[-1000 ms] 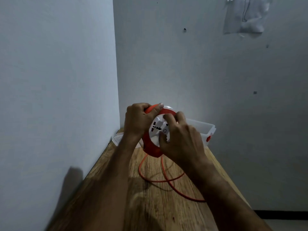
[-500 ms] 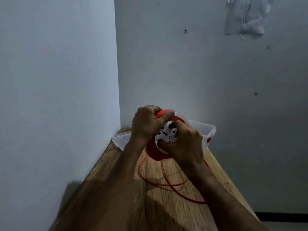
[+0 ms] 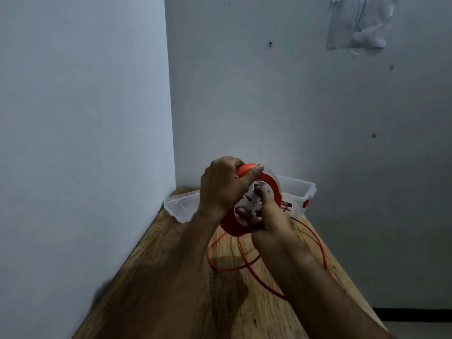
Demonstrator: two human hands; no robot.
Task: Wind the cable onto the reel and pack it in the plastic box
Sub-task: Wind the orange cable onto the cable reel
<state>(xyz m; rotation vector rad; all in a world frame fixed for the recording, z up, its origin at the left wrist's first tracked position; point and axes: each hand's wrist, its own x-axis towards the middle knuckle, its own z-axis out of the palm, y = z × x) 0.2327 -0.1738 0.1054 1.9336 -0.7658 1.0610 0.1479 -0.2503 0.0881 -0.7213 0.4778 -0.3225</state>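
An orange cable reel [image 3: 271,185] with a white socket face [image 3: 247,206] is held upright above the wooden table. My left hand [image 3: 221,189] is clenched around its orange top handle. My right hand [image 3: 270,216] grips the white centre from the lower right, fingers pressed on the socket face. Loose orange cable [image 3: 220,266] hangs from the reel and loops on the table, running under my right forearm. The clear plastic box [image 3: 297,190] stands open behind the reel, partly hidden by it.
The box's clear lid [image 3: 182,206] lies at the back left corner against the wall. The wooden table [image 3: 171,265] is narrow, with walls on the left and behind, and a drop at its right edge [image 3: 342,263].
My right hand has turned on the socket face, moving from its upper side down to its lower right. The cable loop on the right has shifted. My left hand keeps its hold on the handle.
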